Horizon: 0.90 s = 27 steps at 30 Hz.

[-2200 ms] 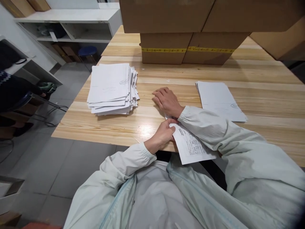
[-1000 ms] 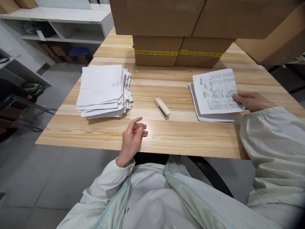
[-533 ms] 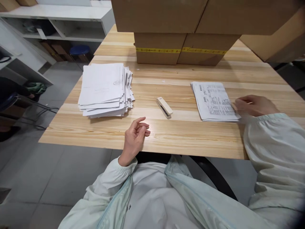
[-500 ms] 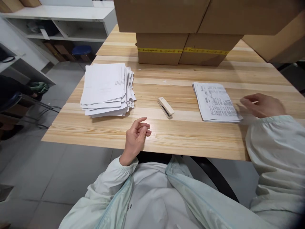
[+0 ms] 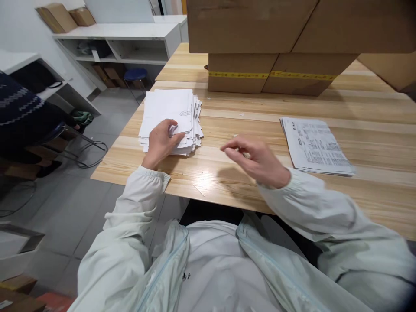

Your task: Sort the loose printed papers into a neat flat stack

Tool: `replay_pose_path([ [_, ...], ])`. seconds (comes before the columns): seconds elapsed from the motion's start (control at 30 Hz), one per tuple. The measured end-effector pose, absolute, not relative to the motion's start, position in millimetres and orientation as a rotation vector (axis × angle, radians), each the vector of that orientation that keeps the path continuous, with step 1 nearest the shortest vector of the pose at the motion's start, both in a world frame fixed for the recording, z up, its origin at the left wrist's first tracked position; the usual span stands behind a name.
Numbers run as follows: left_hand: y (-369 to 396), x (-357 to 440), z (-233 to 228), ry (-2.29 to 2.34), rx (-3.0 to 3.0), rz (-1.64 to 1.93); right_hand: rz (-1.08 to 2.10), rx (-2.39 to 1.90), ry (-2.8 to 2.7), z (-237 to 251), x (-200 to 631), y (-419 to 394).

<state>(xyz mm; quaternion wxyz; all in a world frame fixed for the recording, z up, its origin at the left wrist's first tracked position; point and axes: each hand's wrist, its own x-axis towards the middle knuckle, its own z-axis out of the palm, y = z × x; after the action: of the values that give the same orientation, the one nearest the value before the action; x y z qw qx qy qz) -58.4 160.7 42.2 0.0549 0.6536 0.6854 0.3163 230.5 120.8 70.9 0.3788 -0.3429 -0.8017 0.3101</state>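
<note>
My left hand [image 5: 162,142] is over the front part of a thick, uneven stack of white papers [image 5: 169,104], thumb and fingers apart. Whether its fingertips press on the top sheet, I cannot tell. A stamp mark shows on that sheet. My right hand [image 5: 258,159] hovers over the table in front of me, slightly blurred, its fingers curved with a gap between thumb and forefinger. It covers the spot of the cream stapler, of which at most a pale sliver shows between the fingers. To its right lies a thinner pile of printed sheets [image 5: 316,145].
Large cardboard boxes [image 5: 240,71] with yellow tape stand stacked at the back of the wooden table [image 5: 227,106]. White shelves [image 5: 130,32] and a blue stool [image 5: 134,74] are behind at the left. A seated person [image 5: 19,108] is at the far left.
My left hand has moved forward and left onto the paper stack. My right hand has swung left from beside the printed sheets to above the stapler. The view has turned somewhat left.
</note>
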Motion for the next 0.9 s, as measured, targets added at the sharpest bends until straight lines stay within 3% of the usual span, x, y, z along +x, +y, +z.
replay_pose_path([
  [0.13,159.9,-55.1,36.4,2.159,1.970,0.926,1.076,-0.893,-1.775,44.4,165.0,147.5],
  [0.33,161.4,-58.7,32.2,2.162,1.972,1.037,1.124,-1.010,-1.424,9.8,110.6,192.0],
  [0.67,164.5,-61.7,26.2,2.153,1.722,1.430,1.080,-1.062,-1.490,-1.0,104.8,198.6],
  [0.9,161.8,-64.8,26.3,2.176,1.938,1.271,1.119,-1.066,-1.512,-5.9,107.3,203.9],
])
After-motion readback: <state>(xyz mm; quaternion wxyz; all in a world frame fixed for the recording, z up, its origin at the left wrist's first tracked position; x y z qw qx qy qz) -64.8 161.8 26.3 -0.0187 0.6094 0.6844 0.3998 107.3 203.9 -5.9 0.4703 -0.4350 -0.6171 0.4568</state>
